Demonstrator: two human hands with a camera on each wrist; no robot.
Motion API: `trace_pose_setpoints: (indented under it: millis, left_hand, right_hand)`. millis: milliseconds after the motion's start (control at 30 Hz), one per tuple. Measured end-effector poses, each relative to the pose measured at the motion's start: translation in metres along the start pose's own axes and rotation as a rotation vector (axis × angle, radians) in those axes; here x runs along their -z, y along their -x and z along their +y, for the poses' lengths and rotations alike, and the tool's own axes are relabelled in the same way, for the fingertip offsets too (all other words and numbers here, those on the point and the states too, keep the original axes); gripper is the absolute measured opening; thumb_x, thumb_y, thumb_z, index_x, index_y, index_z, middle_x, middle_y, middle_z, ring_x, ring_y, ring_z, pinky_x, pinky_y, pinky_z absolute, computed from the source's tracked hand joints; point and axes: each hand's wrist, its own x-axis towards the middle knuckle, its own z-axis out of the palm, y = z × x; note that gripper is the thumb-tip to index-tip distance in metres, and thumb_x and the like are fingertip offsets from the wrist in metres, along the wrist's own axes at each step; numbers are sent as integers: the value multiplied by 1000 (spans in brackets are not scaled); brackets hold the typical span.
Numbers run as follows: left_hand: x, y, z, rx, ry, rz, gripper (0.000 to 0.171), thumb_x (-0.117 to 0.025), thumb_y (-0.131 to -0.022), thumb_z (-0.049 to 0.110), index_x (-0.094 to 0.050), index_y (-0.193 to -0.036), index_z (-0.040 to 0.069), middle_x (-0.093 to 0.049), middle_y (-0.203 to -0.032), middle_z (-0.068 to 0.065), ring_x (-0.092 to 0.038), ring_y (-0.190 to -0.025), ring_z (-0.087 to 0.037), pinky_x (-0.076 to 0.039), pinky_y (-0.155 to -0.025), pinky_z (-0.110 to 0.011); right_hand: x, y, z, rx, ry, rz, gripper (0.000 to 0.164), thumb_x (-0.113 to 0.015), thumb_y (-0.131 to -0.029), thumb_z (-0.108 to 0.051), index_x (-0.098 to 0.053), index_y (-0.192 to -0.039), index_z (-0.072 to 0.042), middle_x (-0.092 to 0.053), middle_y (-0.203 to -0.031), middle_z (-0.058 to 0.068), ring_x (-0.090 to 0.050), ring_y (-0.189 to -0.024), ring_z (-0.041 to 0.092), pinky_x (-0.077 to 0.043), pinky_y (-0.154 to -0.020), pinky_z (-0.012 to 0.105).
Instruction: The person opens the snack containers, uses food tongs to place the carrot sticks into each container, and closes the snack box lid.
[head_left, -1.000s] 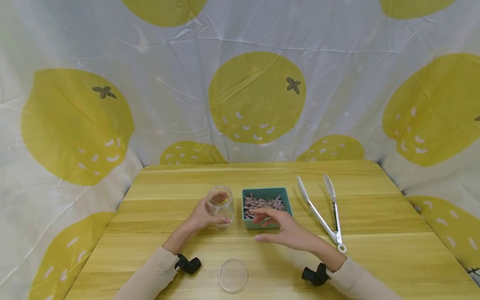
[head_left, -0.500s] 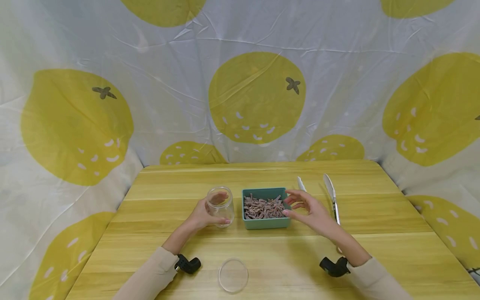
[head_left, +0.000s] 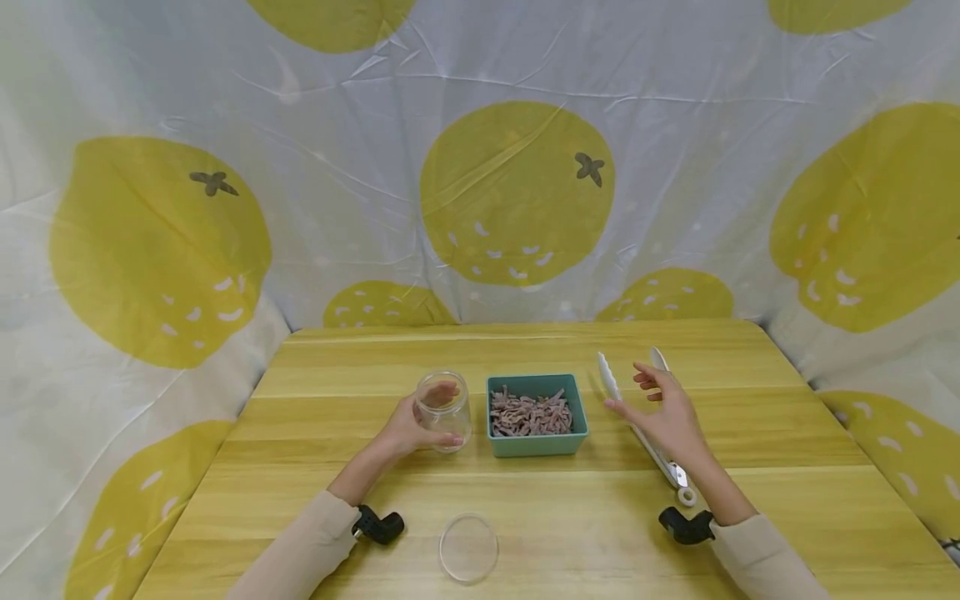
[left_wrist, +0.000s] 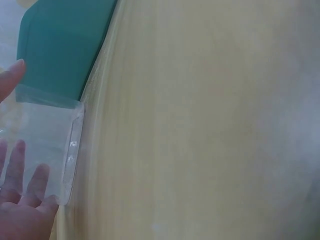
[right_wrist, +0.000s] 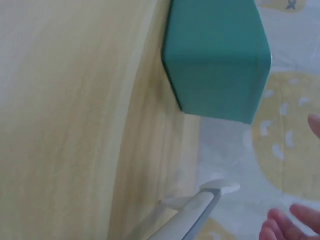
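My left hand (head_left: 405, 427) grips a clear glass jar (head_left: 459, 418) standing upright and uncovered on the table. In the left wrist view, the fingers lie against the jar's glass (left_wrist: 42, 127). My right hand (head_left: 670, 417) hovers over metal tongs (head_left: 657, 458) with thumb and fingers apart, holding nothing. The tongs lie spread on the table, and the hand hides part of one arm. Between the jar and the tongs sits a green rectangular box (head_left: 537, 447) with brownish-pink strips (head_left: 528, 415), perhaps shredded meat. The right wrist view has one tong arm (right_wrist: 187, 217) below the box.
A clear round disc (head_left: 468, 550), like a jar lid, lies flat near the table's front. The wooden table (head_left: 360, 358) backs onto a lemon-patterned cloth (head_left: 360, 192), which also hangs at both sides. Black cameras (head_left: 380, 527) sit on both wrists.
My right hand has moved right, from over the green box past its right edge to above the tongs. The left hand still holds the jar in the same place.
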Motion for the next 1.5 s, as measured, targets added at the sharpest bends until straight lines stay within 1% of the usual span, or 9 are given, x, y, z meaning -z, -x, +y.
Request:
trace_pose_setpoints:
  millis: [133, 267, 400, 533, 733, 833, 1000, 1267, 1500]
  left_hand:
    - [0, 0, 1, 4, 3, 8, 78, -88, -68, -8, -52, -136, 1, -56, -136, -21, -48, -131, -39, -32, -112, -53]
    - [0, 1, 2, 18, 0, 13, 79, -89, -66, -8, -53, -136, 3, -57, -136, -19, -48, -131, -38, -31, -112, -53]
    - [0, 0, 2, 14, -12, 14, 79, -90, -66, -7, -54, -136, 5, -58, -135, -17, -48, -130, -36, -31, -112, -52]
    - [-1, -1, 1, 13, -22, 17, 79, -90, -65, -6, -55, -135, 6, -59, -133, -16, -49, -129, -35, -30, -112, -53]
    - [0, 0, 1, 21, -40, 18, 79, -90, -65, -5, -55, -135, 6, -59, -132, -16, -50, -128, -36, -31, -111, -53]
    - [-1, 0, 3, 18, -48, 19, 79, -90, -66, -4, -55, -136, 5, -59, -132, -16, -50, -128, -35, -31, -111, -53]
    - [-1, 0, 4, 15, -45, 26, 78, -90, -66, -6, -55, -135, 4, -59, -132, -16, -50, -128, -35, -31, -111, -53]
    - [-1, 0, 1, 11, -24, 9, 79, -90, -66, -6, -55, -136, 6, -59, -132, -16, -51, -128, -35, -31, -112, -53]
    - [-1, 0, 0, -2, -27, 9, 78, -89, -67, -7, -54, -136, 4, -59, -133, -18, -50, -128, -37, -32, -111, -53]
  right_hand:
    - [4, 1, 4, -84, 16, 43, 81, -81, -85, -30, -41, -145, 7, -48, -123, 25, -46, -108, 40, -42, -90, 50]
    - [7, 2, 8, -162, 44, 56, 86, -79, -87, -33, -35, -147, 10, -40, -124, 28, -43, -107, 42, -42, -88, 49]
    - [10, 4, 14, -220, 68, 60, 91, -78, -87, -37, -30, -149, 10, -36, -127, 28, -40, -110, 42, -43, -85, 48]
    - [11, 5, 19, -267, 77, 34, 98, -78, -86, -40, -24, -151, 10, -33, -131, 29, -33, -114, 42, -41, -85, 50]
    - [11, 6, 26, -315, 142, -38, 112, -80, -83, -42, -13, -151, 16, -26, -133, 38, -25, -119, 49, -34, -93, 60]
    - [10, 5, 29, -327, 159, -91, 118, -81, -81, -43, -6, -150, 18, -21, -131, 42, -23, -117, 50, -32, -94, 62]
    - [9, 4, 33, -352, 120, -155, 120, -81, -83, -40, 1, -149, 19, -15, -130, 42, -20, -114, 50, -33, -92, 61]
    - [6, 6, 38, -371, 91, -183, 121, -81, -83, -35, 6, -148, 18, -12, -131, 42, -20, -116, 52, -34, -93, 64]
    - [6, 8, 37, -308, 106, -193, 126, -87, -79, -28, 8, -147, 20, -12, -130, 44, -19, -114, 53, -34, -91, 64]
